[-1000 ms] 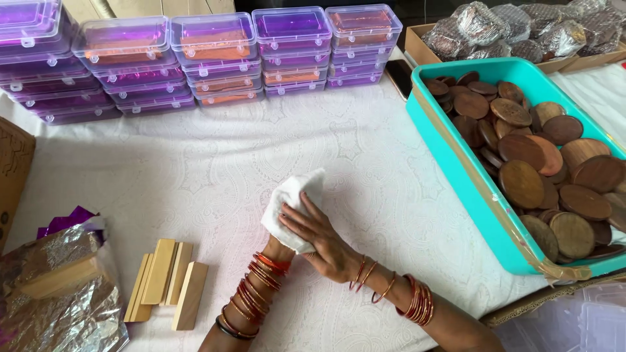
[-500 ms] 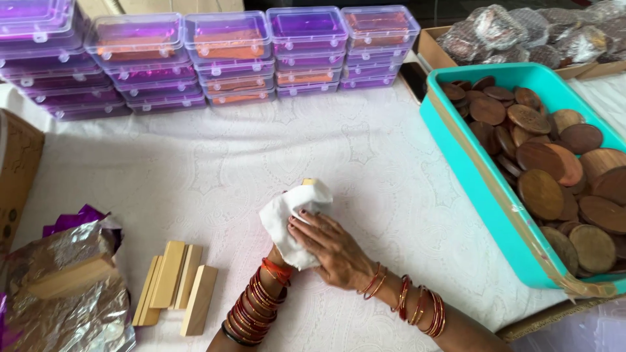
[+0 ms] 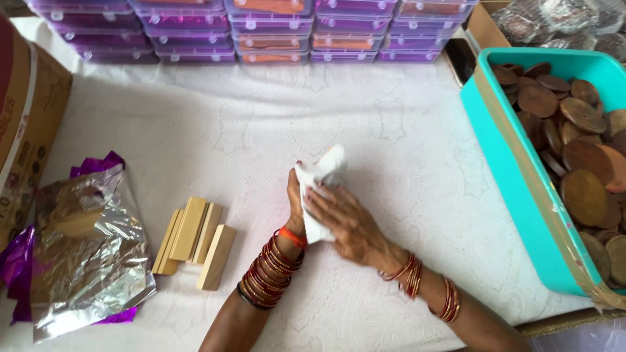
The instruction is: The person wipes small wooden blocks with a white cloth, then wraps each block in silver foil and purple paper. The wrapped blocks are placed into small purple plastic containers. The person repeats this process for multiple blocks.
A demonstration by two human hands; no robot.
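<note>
A crumpled white cloth (image 3: 324, 175) is held between both hands over the white tablecloth (image 3: 261, 137). My left hand (image 3: 294, 207) grips it from the left and below, mostly hidden behind the cloth. My right hand (image 3: 344, 221) lies flat across the cloth's right side, fingers pressed on it. Whatever is wrapped inside the cloth is hidden. Both wrists carry several red and gold bangles.
Several pale wooden blocks (image 3: 193, 238) lie left of the hands, beside a crinkled silver and purple foil bag (image 3: 78, 248). A teal tub (image 3: 502, 163) of round brown wooden discs (image 3: 583, 195) stands at right. Stacked purple plastic boxes (image 3: 274, 32) line the far edge. A cardboard box (image 3: 26, 124) stands at left.
The hands have drawn closer together around the cloth and turned it more upright. The view has shifted down and right.
</note>
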